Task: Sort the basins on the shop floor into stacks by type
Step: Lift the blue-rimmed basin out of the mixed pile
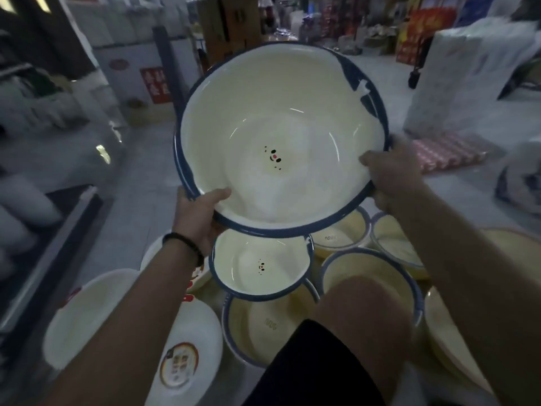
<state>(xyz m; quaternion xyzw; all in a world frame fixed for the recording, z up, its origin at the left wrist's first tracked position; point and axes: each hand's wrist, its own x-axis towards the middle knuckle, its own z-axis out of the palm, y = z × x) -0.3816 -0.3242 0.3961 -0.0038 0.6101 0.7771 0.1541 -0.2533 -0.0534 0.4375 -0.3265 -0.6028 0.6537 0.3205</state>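
Observation:
A large cream basin [281, 118] with a dark blue rim and a small face print on its bottom is held up in the air, tilted toward me. My left hand [196, 215] grips its lower left rim, thumb inside. My right hand [395, 174] grips the right rim. Below it on the floor sits a smaller basin of the same kind [260, 266]. Around that lie several cream basins with pale blue rims [366, 276] and plain white basins with round labels [187, 353].
My bare knee [360, 312] reaches over the basins at the bottom middle. A tall wrapped white pack [468, 74] stands at the right, a pink pack [448, 150] on the floor by it. White appliances line the left. Grey floor stretches ahead.

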